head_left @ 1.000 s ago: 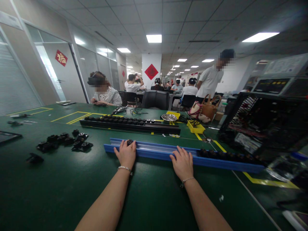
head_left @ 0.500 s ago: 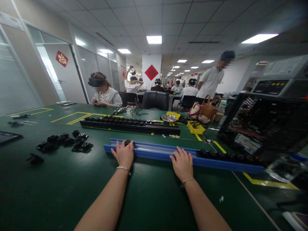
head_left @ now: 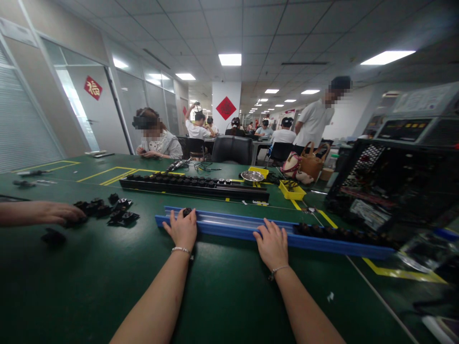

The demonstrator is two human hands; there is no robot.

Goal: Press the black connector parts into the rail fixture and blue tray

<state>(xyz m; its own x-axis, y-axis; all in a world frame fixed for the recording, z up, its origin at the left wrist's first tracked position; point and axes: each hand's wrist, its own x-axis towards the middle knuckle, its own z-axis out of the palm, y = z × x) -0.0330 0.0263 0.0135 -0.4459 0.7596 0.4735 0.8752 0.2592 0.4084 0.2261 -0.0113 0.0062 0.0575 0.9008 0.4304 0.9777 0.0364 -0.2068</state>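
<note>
A long blue rail [head_left: 229, 230] with a channel lies across the table in front of me. Near its left end my left hand [head_left: 182, 231] pinches a small black part [head_left: 187, 211] between thumb and fingers, at the channel. My right hand [head_left: 272, 241] is hooked over the rail's front wall around the middle, fingers slightly apart, gripping the edge. A row of black parts [head_left: 330, 232] sits in the channel toward the right end. Whether the pinched part is seated in the channel I cannot tell.
Another person's hand [head_left: 57, 212] reaches in from the left over loose black parts [head_left: 124, 217]. Behind the blue rail lies a black rail [head_left: 193, 187] with parts on it. A metal dish [head_left: 252, 176], yellow tray [head_left: 292, 190] and open computer case [head_left: 380, 186] stand farther right.
My left hand has slid slightly left along the rail with the black part. Another person's hand has come in from the left over the loose parts. My right hand has stayed put.
</note>
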